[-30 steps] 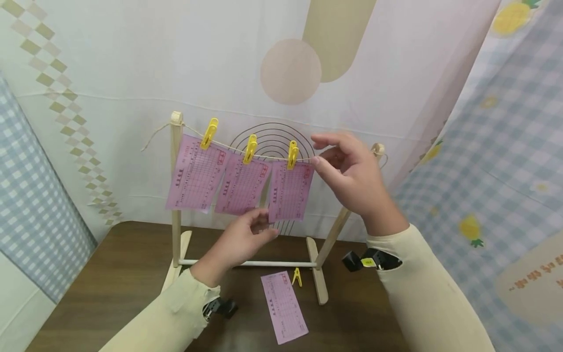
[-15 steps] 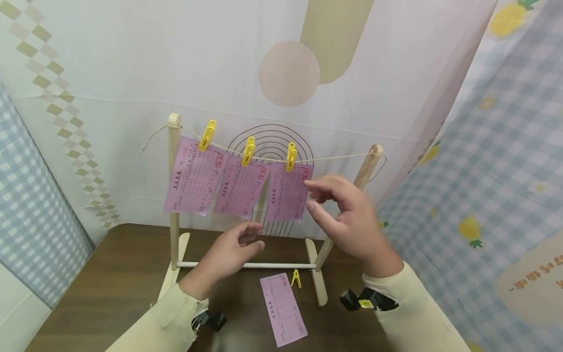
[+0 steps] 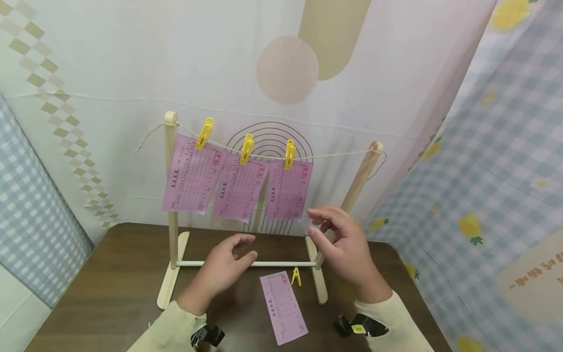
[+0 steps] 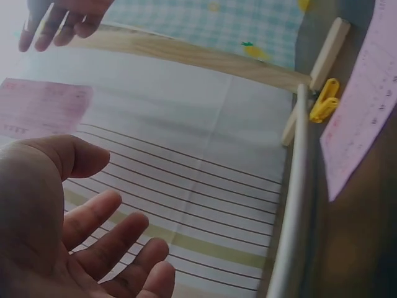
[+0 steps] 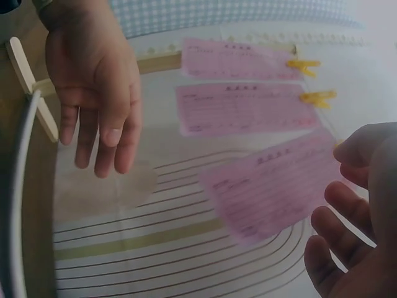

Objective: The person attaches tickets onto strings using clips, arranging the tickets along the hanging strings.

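Three pink printed paper slips hang side by side from a string (image 3: 338, 155), each under a yellow clothespin: the left slip (image 3: 192, 176), the middle slip (image 3: 239, 189) and the right slip (image 3: 289, 190). Below them, a fourth pink slip (image 3: 283, 308) lies flat on the table, with a loose yellow clothespin (image 3: 296, 277) by its upper right corner. My left hand (image 3: 224, 266) hovers under the middle slip, fingers relaxed and holding nothing. To the lower right of the right slip is my right hand (image 3: 343, 244), its fingers loosely bent around nothing. Neither hand touches paper.
The string runs between a left wooden post (image 3: 171, 195) and a right wooden post (image 3: 362, 176) on flat feet. A white rod (image 3: 272, 264) joins them low down. The brown table (image 3: 110, 274) backs onto a patterned cloth (image 3: 132, 73).
My right hand has left the string beside the right slip and come down. My left hand has drawn back down and left from the slips. The papers still hang.
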Tool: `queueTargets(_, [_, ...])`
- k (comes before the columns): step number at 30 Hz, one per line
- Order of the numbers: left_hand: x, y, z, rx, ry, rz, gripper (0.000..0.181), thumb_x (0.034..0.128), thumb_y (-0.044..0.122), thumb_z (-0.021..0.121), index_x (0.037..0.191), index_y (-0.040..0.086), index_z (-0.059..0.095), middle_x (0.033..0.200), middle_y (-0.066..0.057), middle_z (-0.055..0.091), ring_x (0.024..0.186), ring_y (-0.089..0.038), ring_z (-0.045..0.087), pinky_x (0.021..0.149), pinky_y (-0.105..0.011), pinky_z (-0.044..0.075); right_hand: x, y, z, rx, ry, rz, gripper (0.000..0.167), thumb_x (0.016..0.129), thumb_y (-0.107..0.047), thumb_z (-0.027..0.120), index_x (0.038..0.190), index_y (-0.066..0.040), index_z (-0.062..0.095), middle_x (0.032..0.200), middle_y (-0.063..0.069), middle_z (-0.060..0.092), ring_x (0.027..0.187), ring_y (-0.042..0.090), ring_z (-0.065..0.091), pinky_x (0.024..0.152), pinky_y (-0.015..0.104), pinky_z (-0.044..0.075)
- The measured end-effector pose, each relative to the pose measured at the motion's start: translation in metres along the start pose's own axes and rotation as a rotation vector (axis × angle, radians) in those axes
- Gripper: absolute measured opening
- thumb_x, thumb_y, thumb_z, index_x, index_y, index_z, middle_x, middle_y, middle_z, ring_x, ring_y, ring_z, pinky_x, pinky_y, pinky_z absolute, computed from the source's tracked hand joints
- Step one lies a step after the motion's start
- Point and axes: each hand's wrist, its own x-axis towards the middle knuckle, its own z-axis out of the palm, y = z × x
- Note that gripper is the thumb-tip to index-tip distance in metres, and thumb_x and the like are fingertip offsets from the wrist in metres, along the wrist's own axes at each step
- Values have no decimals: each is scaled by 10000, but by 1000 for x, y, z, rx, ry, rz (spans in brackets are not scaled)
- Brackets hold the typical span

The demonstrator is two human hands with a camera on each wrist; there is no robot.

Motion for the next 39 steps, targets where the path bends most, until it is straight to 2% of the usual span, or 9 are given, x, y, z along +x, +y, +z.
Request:
queueTargets(6, [-6,-16,15,19,29,2,444,1047,359,813,1456,219,713,1485,5,716,1398,-274,663,1141,-540,580,-26,23,14,37,43,157,356,993,6,812,1317,-142,807,1217,75,771,1009,153,689,836,237,583])
queueTargets(11, [-8,-26,28,15,34,10,446,1022,351,845,1429,210,729,1446,-1,734,1369,-266,668,1133,-554,577,-46,42,23,38,26,245,340,1008,-43,824,1320,-178,800,1218,77,772,1019,104,696,847,254,596])
queueTargets(18, [-12,-40,40,119,12,4,463,988,451,873,1380,243,743,1375,14,736,1274,-252,707,1107,-543,587,-70,65,36,1,-14,306,303,1014,-120,843,1300,-210,801,1209,81,772,940,106,681,731,267,591])
queueTargets(21, [-12,-44,44,126,-8,1,468,985,484,867,1366,241,743,1359,8,728,1249,-259,712,1091,-546,591,-79,76,43,-30,-23,340,308,1001,-130,858,1293,-210,801,1193,76,772,911,100,667,715,248,563])
queueTargets(26, [-11,-51,53,114,-8,1,422,986,431,879,1331,222,755,1328,2,730,1225,-251,708,1086,-535,588,-91,95,57,-89,-44,397,330,981,-110,869,1285,-220,804,1154,113,781,894,144,656,727,252,535])
queueTargets(31, [-11,-59,61,134,6,16,398,971,395,898,1299,212,768,1283,-5,743,1169,-228,708,1059,-492,594,-104,112,69,-154,-59,431,341,967,-104,879,1277,-228,809,1156,22,789,930,217,677,755,238,529])
queueTargets(34, [-11,-61,64,151,14,42,401,959,387,906,1283,190,776,1255,-23,753,1122,-219,707,1028,-469,600,-110,117,73,-190,-59,424,338,959,-113,888,1280,-191,814,1181,-19,785,973,246,701,804,299,574])
queueTargets(37, [-11,-63,66,165,22,60,420,949,401,910,1279,178,776,1240,-36,758,1089,-205,700,1004,-454,603,-114,121,77,-220,-49,408,333,951,-118,891,1276,-135,817,1160,-4,784,1013,269,720,868,401,612])
queueTargets(39, [-10,-64,68,175,25,67,439,945,418,911,1283,173,775,1237,-46,761,1078,-196,695,997,-448,602,-116,124,80,-241,-49,408,325,953,-128,888,1270,-119,816,1136,19,779,1014,274,714,874,413,612])
